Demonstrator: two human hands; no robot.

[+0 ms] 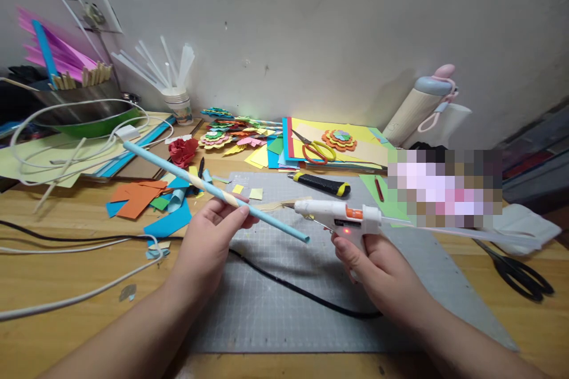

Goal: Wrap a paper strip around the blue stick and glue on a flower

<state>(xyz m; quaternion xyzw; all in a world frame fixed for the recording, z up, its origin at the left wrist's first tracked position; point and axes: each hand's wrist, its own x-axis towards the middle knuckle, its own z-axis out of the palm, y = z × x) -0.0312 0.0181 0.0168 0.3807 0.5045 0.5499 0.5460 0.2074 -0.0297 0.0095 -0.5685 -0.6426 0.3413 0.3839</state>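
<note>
My left hand (213, 237) is pinched around a long light-blue paper-wrapped stick (178, 172), with a bare wooden patch showing near my fingers. The stick slants from upper left down to a tip near the table's middle. My right hand (377, 263) grips a white hot glue gun (342, 213) with an orange trigger and a lit red lamp. Its nozzle points left toward the stick, a short way from it. A clear glue stick juts out of the gun's back to the right. Both hands hover over a grey cutting mat (311, 308).
A black cable (288, 284) crosses the mat. Behind it lie a black-and-yellow utility knife (322, 183), red-handled scissors (317, 151), paper flowers (222, 133) and coloured paper scraps (142, 198). Black scissors (515, 269) lie at the right. White cables (66, 296) trail at the left.
</note>
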